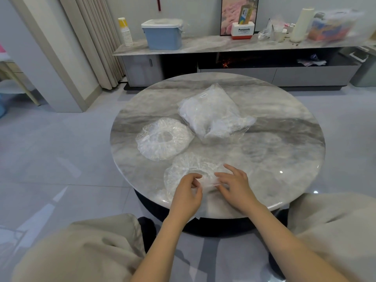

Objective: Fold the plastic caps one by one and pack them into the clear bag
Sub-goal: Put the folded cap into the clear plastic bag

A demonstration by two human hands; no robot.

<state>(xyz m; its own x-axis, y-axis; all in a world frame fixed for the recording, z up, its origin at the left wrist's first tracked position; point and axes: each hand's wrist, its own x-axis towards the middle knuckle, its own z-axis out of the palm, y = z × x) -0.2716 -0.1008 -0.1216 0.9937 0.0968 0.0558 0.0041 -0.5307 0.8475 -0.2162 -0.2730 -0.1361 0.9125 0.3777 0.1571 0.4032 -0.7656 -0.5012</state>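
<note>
Crinkly translucent round cap [183, 171] in hands

this is a home, a living room by the look of it. a round marble-topped desk [284, 151] stands low on a pale tiled floor [50, 159], in front of a long, low tv-style cabinet [203, 47] with a matching marble top and grey drawers. on the cabinet sit household odds: a blue lidded storage box [163, 36], a stack of paper cups [125, 32], a framed pink picture [232, 15] leaning on the wall. beige curtains [95, 37] hang at the left.
</note>
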